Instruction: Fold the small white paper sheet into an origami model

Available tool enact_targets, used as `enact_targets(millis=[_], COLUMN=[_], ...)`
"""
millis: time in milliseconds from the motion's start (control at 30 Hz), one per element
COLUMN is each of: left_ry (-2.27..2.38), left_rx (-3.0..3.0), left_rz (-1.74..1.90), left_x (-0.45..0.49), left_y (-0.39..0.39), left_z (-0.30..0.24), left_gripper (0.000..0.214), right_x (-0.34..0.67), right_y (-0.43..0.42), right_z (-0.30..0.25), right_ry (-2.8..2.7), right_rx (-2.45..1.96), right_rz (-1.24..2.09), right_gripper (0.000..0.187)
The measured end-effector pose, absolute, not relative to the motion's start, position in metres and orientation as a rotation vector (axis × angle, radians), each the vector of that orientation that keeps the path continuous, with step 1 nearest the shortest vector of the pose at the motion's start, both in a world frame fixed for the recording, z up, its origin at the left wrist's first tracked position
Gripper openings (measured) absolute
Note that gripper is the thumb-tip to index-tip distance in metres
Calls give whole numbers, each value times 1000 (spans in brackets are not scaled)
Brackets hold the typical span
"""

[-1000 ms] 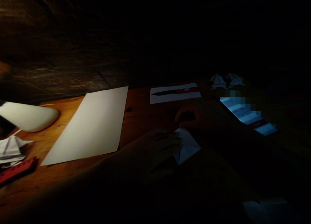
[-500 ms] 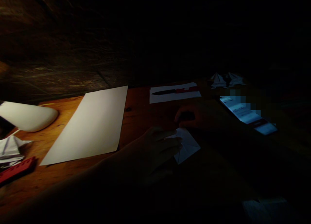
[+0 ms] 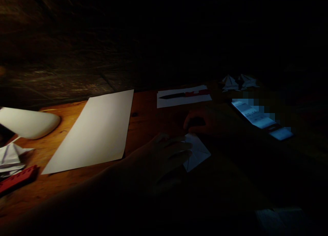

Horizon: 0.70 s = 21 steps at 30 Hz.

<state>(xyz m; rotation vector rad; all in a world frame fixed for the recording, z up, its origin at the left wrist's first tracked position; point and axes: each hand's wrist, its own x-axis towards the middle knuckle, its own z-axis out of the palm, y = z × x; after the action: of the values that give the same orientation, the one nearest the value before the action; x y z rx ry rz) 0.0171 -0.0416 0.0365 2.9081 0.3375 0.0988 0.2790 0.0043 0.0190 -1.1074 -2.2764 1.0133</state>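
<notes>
A small piece of folded white paper (image 3: 198, 153) with crease lines lies on the dark tabletop. My left hand (image 3: 164, 157) rests on its left side, fingers stretched out and slightly spread. At the paper's top corner, my right hand (image 3: 202, 121) is curled, thumb and forefinger brought together in a pinch. The deep shadow makes the exact contact there hard to see. Behind my hands, a knife (image 3: 183, 94) with a dark blade and red handle lies on white paper slips (image 3: 169, 103).
A large white sheet (image 3: 94, 133) lies to the left. Beyond it are a white lamp-like object (image 3: 30, 123), a folded paper figure (image 3: 11, 157) and a red notched object (image 3: 19, 179). At right, a lit phone (image 3: 256, 116) lies before two paper figures (image 3: 230, 83). A brick-like wall (image 3: 64, 72) stands behind.
Almost nothing differs. The whole view has shifted very slightly, and both hands keep their places at the folded paper.
</notes>
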Motion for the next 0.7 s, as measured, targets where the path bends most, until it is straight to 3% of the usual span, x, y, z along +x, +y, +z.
enact_targets(millis=[700], left_ry=[386], left_rx=[2870], left_rz=[90], left_x=[15], left_y=[-41], left_z=[34], left_gripper=[57], right_x=[279], right_y=[2], right_z=[26], right_ry=[-2234], right_rx=[-1169], right_rz=[1020], right_gripper=[16])
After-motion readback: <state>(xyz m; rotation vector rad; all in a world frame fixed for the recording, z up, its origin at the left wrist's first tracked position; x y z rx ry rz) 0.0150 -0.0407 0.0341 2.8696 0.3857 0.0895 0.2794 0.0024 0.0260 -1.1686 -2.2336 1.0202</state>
